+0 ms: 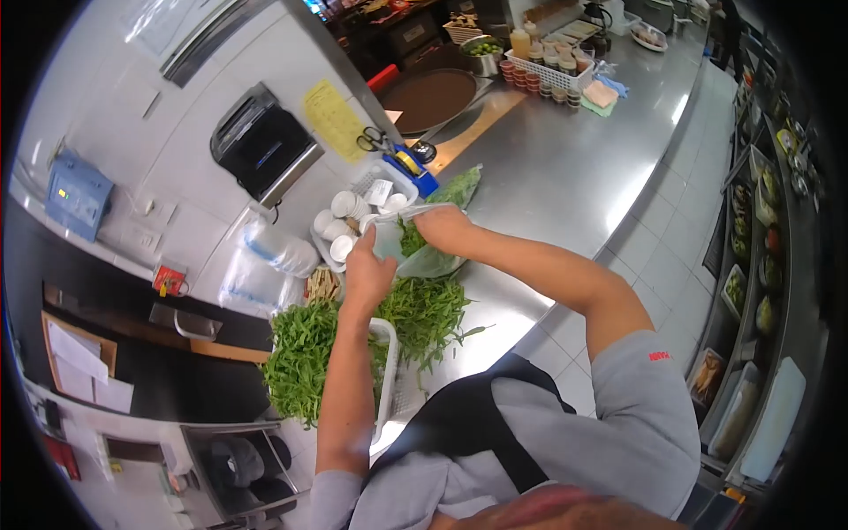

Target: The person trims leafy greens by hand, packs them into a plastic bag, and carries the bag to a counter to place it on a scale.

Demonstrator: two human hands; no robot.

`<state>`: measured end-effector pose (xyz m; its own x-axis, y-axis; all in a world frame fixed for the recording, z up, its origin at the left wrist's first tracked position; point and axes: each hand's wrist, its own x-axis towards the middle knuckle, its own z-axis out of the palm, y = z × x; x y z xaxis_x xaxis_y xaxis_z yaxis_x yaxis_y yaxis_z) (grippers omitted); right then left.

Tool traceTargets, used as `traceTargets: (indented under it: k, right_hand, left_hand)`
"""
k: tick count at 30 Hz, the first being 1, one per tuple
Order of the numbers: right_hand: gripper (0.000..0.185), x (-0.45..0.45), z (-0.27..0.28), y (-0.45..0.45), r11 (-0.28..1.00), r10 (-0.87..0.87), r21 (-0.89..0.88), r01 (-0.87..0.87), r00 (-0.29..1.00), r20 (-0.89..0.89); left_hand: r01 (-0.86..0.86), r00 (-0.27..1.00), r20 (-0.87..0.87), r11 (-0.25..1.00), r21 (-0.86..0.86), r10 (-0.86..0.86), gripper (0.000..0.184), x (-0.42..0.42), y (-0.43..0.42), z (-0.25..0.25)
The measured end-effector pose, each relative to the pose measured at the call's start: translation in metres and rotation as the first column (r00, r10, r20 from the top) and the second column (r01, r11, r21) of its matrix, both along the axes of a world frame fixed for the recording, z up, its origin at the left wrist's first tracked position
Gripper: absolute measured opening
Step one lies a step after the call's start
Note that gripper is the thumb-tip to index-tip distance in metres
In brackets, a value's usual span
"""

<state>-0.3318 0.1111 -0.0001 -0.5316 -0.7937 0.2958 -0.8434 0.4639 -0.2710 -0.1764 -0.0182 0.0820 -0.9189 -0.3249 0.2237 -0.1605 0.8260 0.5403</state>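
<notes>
A clear plastic bag (pixel 433 263) with leafy greens inside lies on the steel counter, its mouth held up between my hands. My left hand (pixel 367 269) grips the near-left edge of the bag's mouth. My right hand (pixel 446 231) is closed at the opposite side of the opening, over some greens; its fingertips are partly hidden. Just below the bag, a pile of loose leafy greens (pixel 424 318) rests on the counter. A white plastic basket (pixel 386 353) heaped with the same kind of greens stands under my left forearm. Another bag of greens (pixel 461 187) lies behind.
Small white cups (pixel 344 205) fill a basket by the wall, beside a blue holder (pixel 422 181) with scissors and tape. A roll of plastic bags (pixel 274 252) lies to the left. Farther back stand a round brown tray (pixel 428 99) and a white basket of bottles (pixel 552 71).
</notes>
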Motion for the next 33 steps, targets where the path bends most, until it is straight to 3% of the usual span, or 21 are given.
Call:
traceTargets:
  k: [2, 5, 10, 11, 13, 15, 19, 22, 25, 28, 29, 31, 33]
  right_hand:
    - [0.017, -0.008, 0.010, 0.002, 0.982, -0.028, 0.184, 0.031, 0.999, -0.023]
    - [0.024, -0.013, 0.013, -0.007, 0.900, -0.047, 0.431, 0.070, 0.997, -0.064]
    - [0.022, -0.018, 0.059, 0.022, 0.961, -0.095, 0.263, 0.087, 0.995, 0.018]
    - [0.021, -0.019, 0.070, 0.032, 0.972, -0.074, 0.224, 0.068, 0.997, 0.020]
    - [0.017, -0.013, 0.094, 0.053, 0.991, -0.035, 0.128, 0.037, 0.999, -0.022]
    - [0.014, 0.001, 0.120, 0.078, 0.996, -0.002, -0.089, 0.000, 1.000, -0.027]
    - [0.018, 0.041, 0.139, 0.105, 0.923, 0.049, -0.378, -0.063, 0.998, -0.047]
    - [0.022, 0.078, 0.153, 0.129, 0.995, 0.019, 0.090, -0.050, 0.948, 0.318]
    - [0.027, 0.100, 0.155, 0.157, 0.991, -0.033, 0.135, -0.016, 0.935, 0.352]
    - [0.029, 0.118, 0.178, 0.209, 0.994, 0.019, -0.111, -0.004, 0.991, 0.132]
    - [0.031, 0.130, 0.190, 0.229, 0.975, 0.019, -0.224, 0.009, 0.992, 0.125]
    - [0.035, 0.142, 0.208, 0.271, 0.945, 0.015, -0.327, 0.028, 0.992, 0.129]
    - [0.034, 0.159, 0.230, 0.311, 0.922, -0.064, -0.348, 0.168, 0.955, 0.290]
  left_hand:
    - [0.046, 0.997, -0.063, 0.999, 0.003, -0.046, 0.072, -0.007, -0.002, -0.002]
    - [0.023, 1.000, 0.017, 0.999, 0.045, -0.023, 0.073, -0.022, 0.003, 0.010]
    - [0.023, 0.998, 0.053, 0.992, 0.125, -0.030, 0.075, -0.034, 0.020, 0.063]
    - [0.067, 0.998, -0.016, 0.985, 0.161, -0.065, 0.074, -0.035, 0.016, 0.065]
    - [0.129, 0.991, -0.085, 0.912, 0.388, -0.104, 0.073, -0.033, 0.023, 0.082]
    - [0.211, 0.975, -0.169, 0.820, 0.532, -0.141, 0.070, -0.022, 0.042, 0.110]
    - [0.392, 0.919, -0.285, 0.712, 0.582, -0.274, 0.069, -0.001, 0.073, 0.136]
    - [0.500, 0.863, -0.300, 0.606, 0.619, -0.406, 0.069, 0.013, 0.101, 0.143]
    - [0.563, 0.811, -0.338, 0.483, 0.670, -0.477, 0.067, 0.020, 0.124, 0.137]
    - [0.518, 0.832, -0.222, 0.569, 0.639, -0.508, 0.068, 0.023, 0.135, 0.143]
    - [0.518, 0.827, -0.274, 0.477, 0.710, -0.491, 0.070, 0.026, 0.145, 0.145]
    - [0.527, 0.817, -0.302, 0.421, 0.738, -0.492, 0.071, 0.020, 0.166, 0.147]
    - [0.534, 0.801, -0.306, 0.384, 0.753, -0.514, 0.070, 0.014, 0.195, 0.155]
